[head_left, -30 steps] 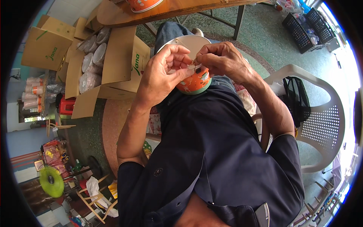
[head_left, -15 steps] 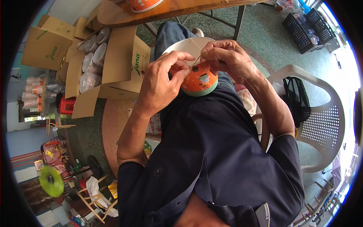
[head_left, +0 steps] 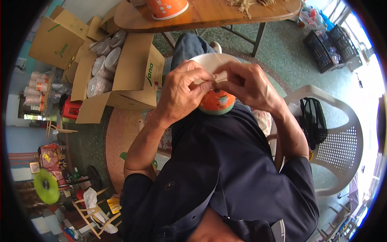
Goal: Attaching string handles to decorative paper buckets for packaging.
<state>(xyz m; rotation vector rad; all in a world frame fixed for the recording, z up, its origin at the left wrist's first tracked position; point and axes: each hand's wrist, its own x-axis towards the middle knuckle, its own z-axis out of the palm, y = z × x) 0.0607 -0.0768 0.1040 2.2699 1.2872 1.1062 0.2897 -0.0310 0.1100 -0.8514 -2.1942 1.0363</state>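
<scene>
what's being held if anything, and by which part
A strand, pinched by the left hand and right hand; exactly where along it is unclear.

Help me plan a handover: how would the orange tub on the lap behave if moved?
The orange tub is probably light for its size, since its white inside looks hollow. Its round wall could let it roll if pushed.
</scene>
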